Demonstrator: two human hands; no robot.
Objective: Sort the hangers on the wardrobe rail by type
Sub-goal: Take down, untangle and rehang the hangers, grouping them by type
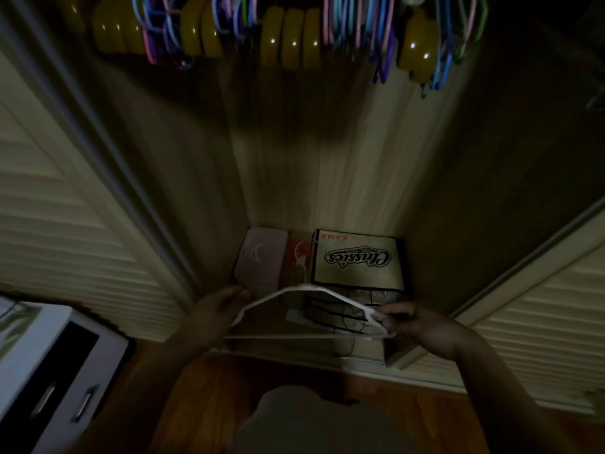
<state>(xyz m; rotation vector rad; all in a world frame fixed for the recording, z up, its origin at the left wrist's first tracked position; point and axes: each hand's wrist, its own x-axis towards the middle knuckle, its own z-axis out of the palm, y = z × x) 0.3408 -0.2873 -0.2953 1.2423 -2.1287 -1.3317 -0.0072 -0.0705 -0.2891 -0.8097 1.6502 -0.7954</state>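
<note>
White hanger, lower centre: right hand pinched its end; left hand fingers relaxed at other end; yellow/coloured hangers along top

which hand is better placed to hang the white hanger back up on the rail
Right, probably. The right hand already pinches the white hanger at one end, while the left hand lies open beside its other end.

Head camera looks steeply down (wide-angle) into a dim wardrobe.
</note>
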